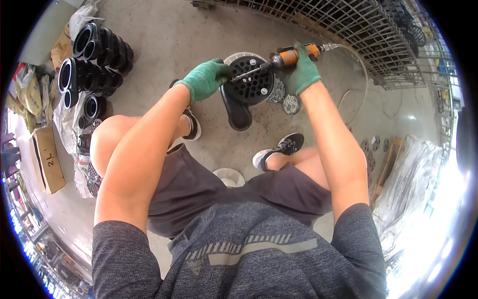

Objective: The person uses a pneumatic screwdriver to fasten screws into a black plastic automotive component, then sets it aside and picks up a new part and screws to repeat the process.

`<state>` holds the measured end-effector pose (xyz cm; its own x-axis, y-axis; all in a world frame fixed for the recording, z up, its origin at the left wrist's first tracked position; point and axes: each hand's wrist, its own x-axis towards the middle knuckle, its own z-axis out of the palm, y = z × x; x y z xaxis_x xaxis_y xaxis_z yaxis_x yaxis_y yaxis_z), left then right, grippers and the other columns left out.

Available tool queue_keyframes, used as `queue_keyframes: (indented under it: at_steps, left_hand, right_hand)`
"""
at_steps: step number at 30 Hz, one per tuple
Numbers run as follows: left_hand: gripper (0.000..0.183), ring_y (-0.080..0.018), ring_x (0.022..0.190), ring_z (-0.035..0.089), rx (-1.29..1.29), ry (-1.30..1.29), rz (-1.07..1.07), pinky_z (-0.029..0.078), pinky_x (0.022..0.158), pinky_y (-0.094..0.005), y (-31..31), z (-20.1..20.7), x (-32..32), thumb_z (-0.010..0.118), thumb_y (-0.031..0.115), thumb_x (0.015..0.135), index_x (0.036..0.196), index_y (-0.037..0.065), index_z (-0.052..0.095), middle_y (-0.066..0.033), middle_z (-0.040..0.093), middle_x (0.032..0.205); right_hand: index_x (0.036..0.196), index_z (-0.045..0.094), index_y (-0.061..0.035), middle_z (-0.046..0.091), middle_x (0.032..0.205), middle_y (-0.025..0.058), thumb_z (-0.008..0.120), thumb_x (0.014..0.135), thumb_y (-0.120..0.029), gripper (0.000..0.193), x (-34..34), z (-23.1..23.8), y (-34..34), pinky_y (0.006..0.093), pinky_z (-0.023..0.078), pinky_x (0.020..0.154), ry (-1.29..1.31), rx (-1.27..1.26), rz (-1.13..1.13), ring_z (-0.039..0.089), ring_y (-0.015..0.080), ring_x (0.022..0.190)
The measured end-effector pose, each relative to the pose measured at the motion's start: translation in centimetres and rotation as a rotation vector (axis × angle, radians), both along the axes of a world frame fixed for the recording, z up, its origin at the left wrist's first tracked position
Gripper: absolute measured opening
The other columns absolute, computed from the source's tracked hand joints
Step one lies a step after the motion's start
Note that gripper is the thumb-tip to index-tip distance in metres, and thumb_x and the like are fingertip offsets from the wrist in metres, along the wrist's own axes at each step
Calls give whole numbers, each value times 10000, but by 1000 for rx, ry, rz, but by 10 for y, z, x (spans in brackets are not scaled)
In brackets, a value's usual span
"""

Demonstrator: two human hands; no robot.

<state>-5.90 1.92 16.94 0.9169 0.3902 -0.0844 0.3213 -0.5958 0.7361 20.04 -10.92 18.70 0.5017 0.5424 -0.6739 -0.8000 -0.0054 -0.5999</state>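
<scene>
In front of me a black blower housing (237, 113) with a round perforated cover (247, 91) rests on a pale round support (234, 58). Bright round screw or washer heads show on the cover. My right hand (304, 73), in a green glove, is wrapped round an orange and black air screwdriver (286, 58), held nearly level. Its long bit slants down to the cover's left side. There my left hand (205, 79), also green-gloved, has its fingers closed beside the bit's tip. Whatever they pinch is hidden.
Perforated grey discs (291, 104) lie right of the housing. An air hose (367, 82) curves down from the tool. Wire cages (348, 35) stand far right. Stacked black housings (102, 47) and a cardboard box (48, 159) are at left. Plastic sheeting (406, 184) lies at right.
</scene>
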Motion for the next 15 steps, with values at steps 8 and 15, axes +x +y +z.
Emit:
queue_keyframes:
  at_steps: [8, 15]
  left_hand:
    - [190, -364, 1021, 645, 79, 65, -34, 522, 904, -441, -7, 13, 5, 726, 83, 886, 1074, 60, 732, -146, 665, 1094]
    - [198, -376, 1021, 642, 58, 67, -47, 523, 907, -448, -4, 13, 9, 731, 118, 881, 1069, 54, 734, -158, 682, 1084]
  right_hand:
    - [1106, 569, -79, 681, 1005, 126, 732, 964, -334, 334, -2, 8, -1, 630, 656, 727, -112, 29, 42, 737, 311, 849]
    - [1163, 552, -80, 661, 1019, 106, 777, 923, -298, 395, -14, 38, 3, 596, 657, 786, -408, 115, 187, 735, 326, 950]
